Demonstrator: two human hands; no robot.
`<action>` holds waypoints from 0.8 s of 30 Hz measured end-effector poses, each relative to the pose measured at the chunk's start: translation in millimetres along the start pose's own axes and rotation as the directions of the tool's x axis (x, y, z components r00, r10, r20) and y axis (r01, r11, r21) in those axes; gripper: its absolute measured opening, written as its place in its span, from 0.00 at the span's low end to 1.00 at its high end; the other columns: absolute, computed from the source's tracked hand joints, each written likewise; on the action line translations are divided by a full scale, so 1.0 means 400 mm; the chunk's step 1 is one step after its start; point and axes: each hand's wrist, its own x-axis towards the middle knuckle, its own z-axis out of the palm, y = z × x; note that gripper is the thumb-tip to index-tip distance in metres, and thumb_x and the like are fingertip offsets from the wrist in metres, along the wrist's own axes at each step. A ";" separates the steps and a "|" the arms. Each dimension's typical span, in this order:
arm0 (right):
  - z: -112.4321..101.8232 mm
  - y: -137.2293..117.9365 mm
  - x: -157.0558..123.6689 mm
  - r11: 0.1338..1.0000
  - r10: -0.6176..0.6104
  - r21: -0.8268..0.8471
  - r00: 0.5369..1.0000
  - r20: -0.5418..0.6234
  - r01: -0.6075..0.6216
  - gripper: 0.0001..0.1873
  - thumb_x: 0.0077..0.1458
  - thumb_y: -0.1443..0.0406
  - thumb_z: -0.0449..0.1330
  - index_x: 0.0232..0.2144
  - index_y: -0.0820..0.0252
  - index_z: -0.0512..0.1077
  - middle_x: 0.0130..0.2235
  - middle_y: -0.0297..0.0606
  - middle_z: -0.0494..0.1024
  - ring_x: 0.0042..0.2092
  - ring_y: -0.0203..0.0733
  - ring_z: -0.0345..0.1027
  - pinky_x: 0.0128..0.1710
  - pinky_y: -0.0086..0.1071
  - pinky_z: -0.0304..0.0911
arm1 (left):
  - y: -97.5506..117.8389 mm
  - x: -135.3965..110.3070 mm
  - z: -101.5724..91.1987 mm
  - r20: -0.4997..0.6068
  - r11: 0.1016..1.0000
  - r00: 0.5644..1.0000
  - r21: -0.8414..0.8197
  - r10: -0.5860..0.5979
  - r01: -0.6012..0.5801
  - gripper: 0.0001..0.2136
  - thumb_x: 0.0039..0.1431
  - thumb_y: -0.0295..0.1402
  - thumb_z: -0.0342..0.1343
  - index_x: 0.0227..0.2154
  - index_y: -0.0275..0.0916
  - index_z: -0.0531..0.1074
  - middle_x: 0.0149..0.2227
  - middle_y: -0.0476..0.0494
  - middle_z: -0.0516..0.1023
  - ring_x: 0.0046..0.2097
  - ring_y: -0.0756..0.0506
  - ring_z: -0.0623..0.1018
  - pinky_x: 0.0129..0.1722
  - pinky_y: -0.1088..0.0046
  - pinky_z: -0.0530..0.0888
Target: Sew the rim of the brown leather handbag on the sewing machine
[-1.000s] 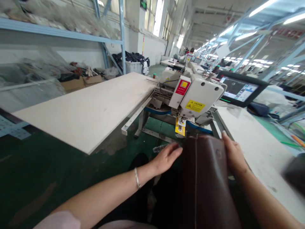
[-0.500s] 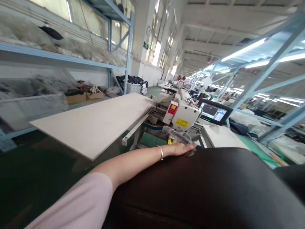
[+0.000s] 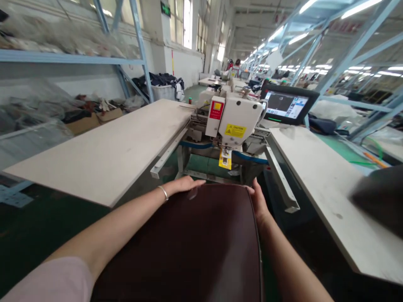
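A large dark brown panel (image 3: 201, 239) with a smooth, leather-like surface fills the lower middle, its far end rounded. My left hand (image 3: 184, 184), a bracelet on its wrist, is closed on the panel's far left edge, thumb on top. Beside that thumb is a small clear, shiny bit (image 3: 193, 193), too small to name. At the far right corner my right hand (image 3: 258, 199) grips the same panel, its thumb over the edge. The undersides of both hands are hidden. Just beyond the panel stands a white sewing machine (image 3: 241, 115) with a yellow tag (image 3: 225, 160) hanging under its head.
White table boards flank the machine, one on the left (image 3: 103, 155) and one on the right (image 3: 327, 184). Metal rails (image 3: 283, 184) jut towards me. A monitor (image 3: 283, 104) stands at the right. A blurred dark object (image 3: 382, 197) overhangs the right board. Blue shelving (image 3: 72, 58) lines the left wall.
The panel has swung left and now points at the machine. My right hand has come into view on its far right corner. The clear plastic by my left hand now shows much less.
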 end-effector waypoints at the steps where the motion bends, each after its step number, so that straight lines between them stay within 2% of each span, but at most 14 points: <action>1: -0.002 -0.021 0.010 0.999 -0.003 -0.033 1.000 0.016 0.004 0.34 0.38 0.37 0.68 0.32 0.62 0.76 0.25 0.41 0.78 0.29 0.49 0.74 0.29 0.37 0.69 | 0.018 0.011 -0.038 0.001 0.999 1.000 -0.026 0.023 -0.023 0.37 0.41 0.72 0.52 0.13 0.36 0.69 0.18 0.44 0.70 0.24 0.47 0.69 0.29 0.70 0.65; 3: -0.007 -0.076 0.028 0.992 -0.037 -0.120 0.998 0.057 0.044 0.27 0.37 0.46 0.73 0.29 0.62 0.76 0.24 0.38 0.77 0.25 0.42 0.71 0.26 0.31 0.66 | 0.061 0.022 -0.107 0.026 0.993 0.997 -0.101 0.068 -0.066 0.37 0.37 0.73 0.54 0.16 0.36 0.71 0.19 0.44 0.71 0.23 0.48 0.68 0.28 0.71 0.64; 5: -0.015 -0.126 0.050 0.977 -0.083 -0.192 0.994 0.070 0.095 0.24 0.37 0.50 0.75 0.25 0.62 0.74 0.23 0.36 0.75 0.22 0.37 0.67 0.23 0.28 0.62 | 0.100 0.030 -0.149 0.026 0.986 0.997 -0.150 0.076 -0.072 0.35 0.37 0.70 0.57 0.19 0.35 0.73 0.21 0.44 0.73 0.24 0.48 0.69 0.27 0.71 0.63; 8: -0.033 -0.158 0.096 0.969 -0.117 -0.216 0.993 0.011 0.117 0.24 0.37 0.52 0.76 0.22 0.62 0.71 0.21 0.33 0.74 0.21 0.32 0.63 0.20 0.24 0.59 | 0.119 0.070 -0.159 -0.059 0.994 0.998 -0.097 0.037 -0.043 0.33 0.36 0.68 0.60 0.17 0.35 0.71 0.20 0.45 0.70 0.23 0.49 0.66 0.26 0.71 0.59; 10: -0.045 -0.144 0.127 0.978 -0.114 -0.179 0.993 -0.042 0.105 0.24 0.36 0.53 0.77 0.24 0.62 0.71 0.22 0.32 0.73 0.22 0.31 0.63 0.21 0.23 0.60 | 0.105 0.116 -0.144 -0.112 0.998 0.993 -0.055 0.029 -0.036 0.33 0.36 0.68 0.59 0.16 0.36 0.68 0.18 0.47 0.66 0.22 0.50 0.63 0.25 0.71 0.56; 12: -0.052 -0.111 0.148 0.988 -0.103 -0.120 0.991 -0.085 0.093 0.24 0.38 0.53 0.76 0.30 0.61 0.73 0.26 0.31 0.75 0.25 0.33 0.67 0.24 0.23 0.64 | 0.084 0.166 -0.127 -0.138 0.999 0.990 -0.038 0.022 -0.028 0.33 0.35 0.69 0.58 0.15 0.38 0.65 0.18 0.49 0.62 0.22 0.50 0.60 0.26 0.70 0.53; 14: -0.048 -0.070 0.151 0.993 -0.104 -0.061 0.987 -0.121 0.097 0.25 0.43 0.54 0.75 0.40 0.56 0.74 0.35 0.32 0.79 0.32 0.36 0.72 0.30 0.25 0.69 | 0.066 0.206 -0.116 -0.151 1.000 0.988 -0.023 0.012 -0.015 0.34 0.34 0.70 0.57 0.13 0.39 0.60 0.17 0.50 0.58 0.23 0.51 0.58 0.27 0.70 0.51; 17: -0.028 -0.019 0.127 0.996 -0.065 0.054 0.988 -0.143 0.073 0.31 0.49 0.57 0.72 0.54 0.48 0.68 0.47 0.33 0.79 0.40 0.39 0.75 0.38 0.28 0.72 | 0.056 0.242 -0.119 -0.149 1.000 0.989 -0.013 -0.009 0.007 0.33 0.32 0.69 0.57 0.13 0.40 0.59 0.17 0.51 0.56 0.24 0.50 0.57 0.28 0.69 0.50; 19: -0.013 -0.004 0.108 0.989 0.041 0.143 0.990 -0.134 -0.022 0.34 0.50 0.57 0.71 0.58 0.49 0.65 0.46 0.37 0.80 0.39 0.42 0.76 0.38 0.32 0.74 | 0.057 0.259 -0.129 -0.140 1.000 0.990 -0.016 -0.026 0.025 0.33 0.33 0.69 0.57 0.14 0.39 0.61 0.18 0.50 0.58 0.24 0.50 0.58 0.28 0.69 0.51; 21: -0.002 -0.008 0.101 0.972 0.158 0.197 0.978 -0.133 -0.130 0.37 0.48 0.57 0.71 0.58 0.54 0.65 0.42 0.41 0.81 0.36 0.45 0.77 0.35 0.34 0.75 | 0.059 0.277 -0.143 -0.138 0.999 0.990 -0.003 -0.033 0.033 0.32 0.33 0.68 0.57 0.14 0.39 0.62 0.18 0.50 0.58 0.24 0.50 0.58 0.27 0.69 0.51; 24: 0.002 -0.041 0.126 0.959 0.240 0.194 0.955 -0.175 -0.206 0.36 0.45 0.59 0.71 0.56 0.59 0.66 0.37 0.43 0.81 0.30 0.47 0.76 0.30 0.36 0.75 | 0.063 0.317 -0.163 -0.139 0.998 0.990 0.041 -0.036 0.042 0.33 0.33 0.69 0.57 0.14 0.39 0.63 0.18 0.50 0.59 0.23 0.50 0.58 0.27 0.69 0.52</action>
